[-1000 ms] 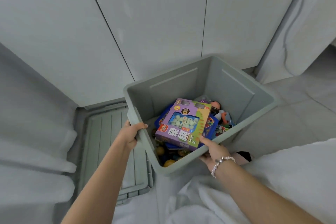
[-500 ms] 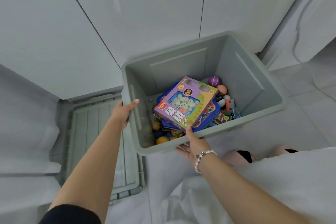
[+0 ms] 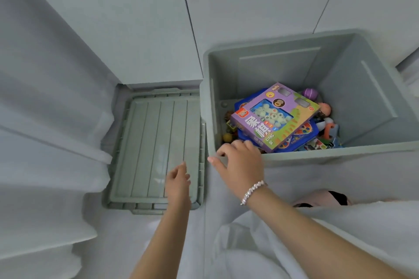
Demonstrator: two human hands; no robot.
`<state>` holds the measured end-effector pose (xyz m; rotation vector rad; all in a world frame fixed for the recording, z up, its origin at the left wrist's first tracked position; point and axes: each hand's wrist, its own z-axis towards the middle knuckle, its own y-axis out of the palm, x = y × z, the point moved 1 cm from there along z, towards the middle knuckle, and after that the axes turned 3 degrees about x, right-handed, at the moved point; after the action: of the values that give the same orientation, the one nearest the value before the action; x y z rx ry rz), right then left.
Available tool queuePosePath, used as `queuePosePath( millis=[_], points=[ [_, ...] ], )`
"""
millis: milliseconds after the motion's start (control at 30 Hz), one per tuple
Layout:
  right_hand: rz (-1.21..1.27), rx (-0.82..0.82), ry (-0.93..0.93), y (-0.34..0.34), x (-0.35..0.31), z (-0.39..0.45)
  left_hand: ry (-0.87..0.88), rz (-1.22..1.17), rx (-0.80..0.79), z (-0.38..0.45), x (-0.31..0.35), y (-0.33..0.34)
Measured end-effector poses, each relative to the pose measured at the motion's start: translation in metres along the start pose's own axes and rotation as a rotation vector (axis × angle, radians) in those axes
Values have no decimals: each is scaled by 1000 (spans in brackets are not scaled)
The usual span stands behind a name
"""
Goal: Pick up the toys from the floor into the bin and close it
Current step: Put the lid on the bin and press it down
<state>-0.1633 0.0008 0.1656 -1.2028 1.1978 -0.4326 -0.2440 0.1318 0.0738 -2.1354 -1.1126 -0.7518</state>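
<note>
A grey-green bin (image 3: 374, 149) stands open on the floor at the right, holding several toys. On top of them lies a purple game box (image 3: 274, 118), over blue boxes, balls and small figures. The bin's lid (image 3: 156, 142) lies flat on the floor just left of the bin. My right hand (image 3: 240, 163) grips the bin's near left corner, fingers curled over the rim. My left hand (image 3: 178, 180) hovers over the lid's near right part, fingers relaxed, holding nothing.
White cabinet doors (image 3: 249, 7) stand right behind the bin and lid. White fabric (image 3: 45, 142) hangs at the left, touching the lid's left edge. My white clothing and a pink slipper (image 3: 322, 197) are at the lower right.
My left hand has let go of the bin's left rim and moved down over the lid. My right hand has shifted left to the bin's near corner. The view has swung left.
</note>
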Motion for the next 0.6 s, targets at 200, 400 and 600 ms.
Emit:
queuePosePath(
  millis=[200, 400, 600],
  points=[
    [-276, 106, -94, 56, -15, 10, -417, -103, 188, 37, -73, -26],
    [-416, 184, -166, 67, -6, 14, -551, -278, 185, 66, -119, -28],
    [-415, 182, -192, 70, -4, 15, -551, -163, 142, 78, -135, -26]
  ],
)
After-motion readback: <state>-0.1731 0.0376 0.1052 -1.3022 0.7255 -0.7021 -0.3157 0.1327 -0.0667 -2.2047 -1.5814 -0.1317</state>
